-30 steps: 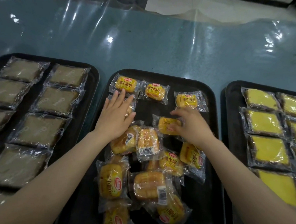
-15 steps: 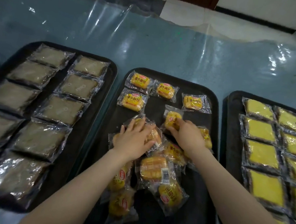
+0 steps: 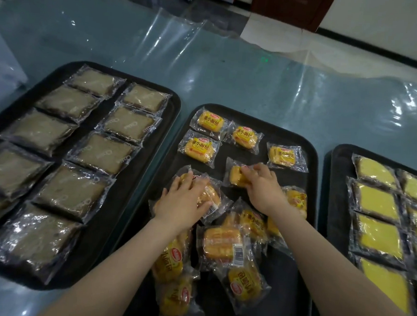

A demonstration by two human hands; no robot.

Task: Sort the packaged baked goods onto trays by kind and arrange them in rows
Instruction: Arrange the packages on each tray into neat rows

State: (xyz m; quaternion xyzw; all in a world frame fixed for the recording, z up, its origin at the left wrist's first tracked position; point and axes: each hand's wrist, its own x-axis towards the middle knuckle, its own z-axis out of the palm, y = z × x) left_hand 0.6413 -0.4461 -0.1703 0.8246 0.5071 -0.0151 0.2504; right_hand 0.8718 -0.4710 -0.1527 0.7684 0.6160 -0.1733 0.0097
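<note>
**A:** From the head camera, where are the hands?

**B:** Both are over the middle tray (image 3: 311, 150). The left hand (image 3: 183, 201) lies on top of a wrapped bun (image 3: 211, 197) at the far edge of the loose pile (image 3: 223, 252), fingers curled over the packet and grasping it. The right hand (image 3: 262, 188) pinches a small yellow bun packet (image 3: 235, 175) by its near side, fingertips on the wrapper.

**A:** And where does that packet sit among the others?

**B:** In the second row, just right of a packet lying flat (image 3: 199, 148). Behind them is the far row of three packets (image 3: 244, 137), well clear of both hands. The pile of unsorted buns lies beneath and between the two forearms, packets overlapping at odd angles.

**A:** The other trays?

**B:** The left tray (image 3: 174, 101) holds brown slices (image 3: 104, 151) in two columns, well apart from the left hand. The right tray (image 3: 336, 152) holds yellow cake slices (image 3: 377, 201), also in columns, beside the right forearm but not touching it. All three trays rest on a blue table (image 3: 232, 80) under clear plastic sheeting.
</note>
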